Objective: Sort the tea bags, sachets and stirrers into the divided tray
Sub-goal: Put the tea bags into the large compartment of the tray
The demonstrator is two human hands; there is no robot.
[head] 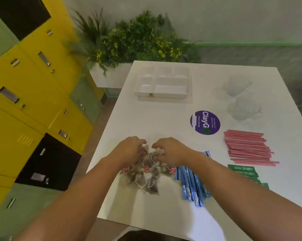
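Note:
A loose heap of tea bags (147, 176) with white strings and red tags lies on the white table (164, 122) near its front left. My left hand (127, 150) and my right hand (169, 151) sit on the far side of the heap, fingers curled into the bags and gripping them. Blue sachets (192, 185) lie in a fan just right of the heap, partly under my right forearm. Green sachets (245, 172) lie further right. A bundle of red stirrers (247, 146) lies at the right. The white divided tray (163, 84) stands at the far side, its compartments bare.
Two clear glass cups (240, 96) stand at the far right of the table. A round purple sticker (205, 122) is stuck near the middle. Yellow, green and black lockers (33, 101) line the left. A planter with greenery (129, 42) stands behind the table.

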